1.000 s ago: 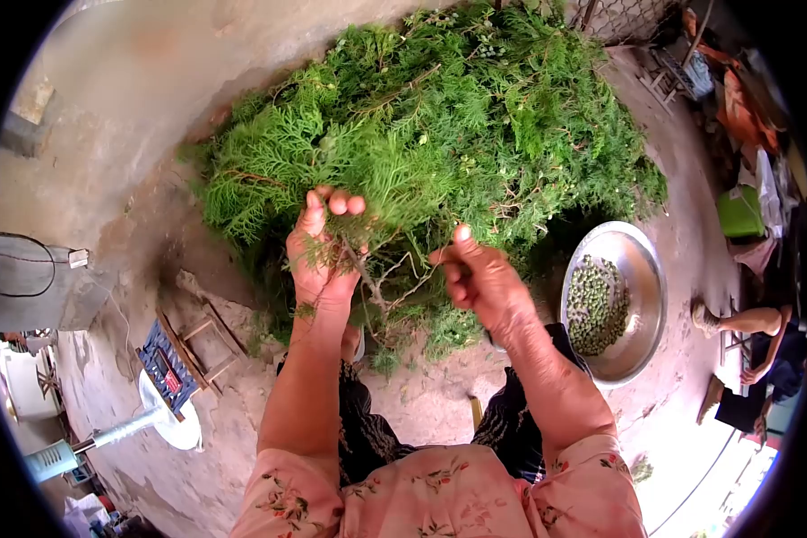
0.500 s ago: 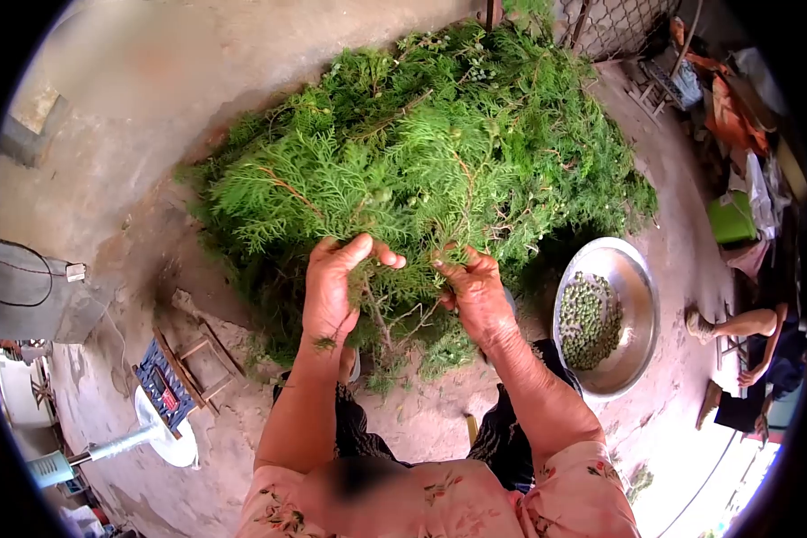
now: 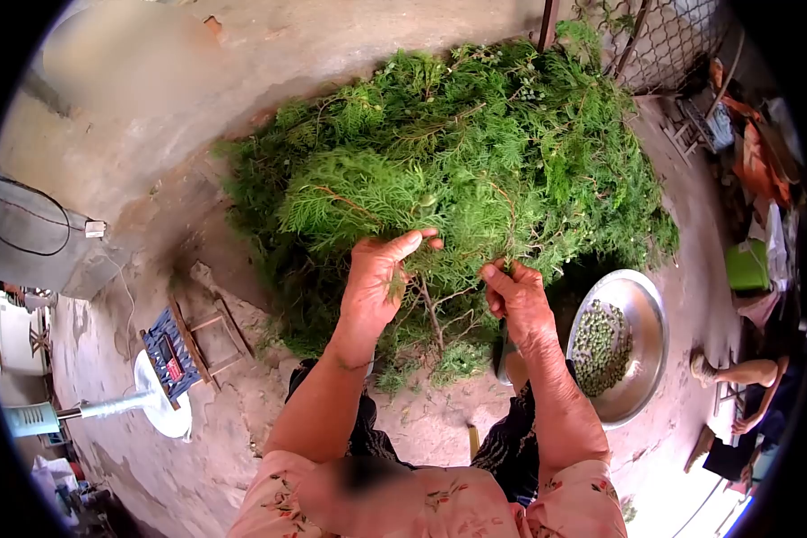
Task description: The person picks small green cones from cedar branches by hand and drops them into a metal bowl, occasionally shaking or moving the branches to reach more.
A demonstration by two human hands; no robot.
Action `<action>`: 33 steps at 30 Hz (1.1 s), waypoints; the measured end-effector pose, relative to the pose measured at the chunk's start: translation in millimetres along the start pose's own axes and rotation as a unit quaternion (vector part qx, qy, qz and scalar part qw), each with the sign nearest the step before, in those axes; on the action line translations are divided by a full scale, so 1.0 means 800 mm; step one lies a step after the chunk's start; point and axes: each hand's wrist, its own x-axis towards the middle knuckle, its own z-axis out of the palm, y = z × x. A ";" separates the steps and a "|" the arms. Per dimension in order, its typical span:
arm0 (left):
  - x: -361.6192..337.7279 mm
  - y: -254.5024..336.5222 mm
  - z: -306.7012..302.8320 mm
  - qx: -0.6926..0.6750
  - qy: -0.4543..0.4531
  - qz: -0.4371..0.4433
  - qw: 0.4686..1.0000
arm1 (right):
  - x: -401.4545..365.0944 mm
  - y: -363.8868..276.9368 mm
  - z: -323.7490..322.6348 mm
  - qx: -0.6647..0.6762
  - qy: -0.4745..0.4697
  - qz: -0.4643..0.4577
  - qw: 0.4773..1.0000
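Note:
A large heap of green leafy branches (image 3: 547,143) lies on the floor in front of me. My left hand (image 3: 378,276) is closed at the near side of the heap, its thumb and fingers together around a green sprig (image 3: 354,202). To its right, my right hand (image 3: 522,300) pinches at the foliage with thumb and forefinger; anything small between those fingertips is hidden. Bare brown twigs (image 3: 433,314) show between and below the two hands. A metal basin (image 3: 650,359) holding small green round fruits (image 3: 600,348) stands right of my right forearm.
A small wooden stool with a woven seat (image 3: 172,354) stands at the left, beside a white round base (image 3: 159,394) with a pole. At the right edge are a person's bare leg (image 3: 748,373), a green container (image 3: 746,266) and bags. Wire mesh (image 3: 672,45) stands behind the heap.
The whole view has shifted, so the heap and basin appear farther right and lower. My right hand's fingers have drawn in, and my hands are slightly farther apart.

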 end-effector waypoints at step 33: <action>0.002 -0.040 0.007 -0.045 0.170 -0.148 0.973 | -0.010 -0.005 0.042 -0.326 0.013 -0.362 0.873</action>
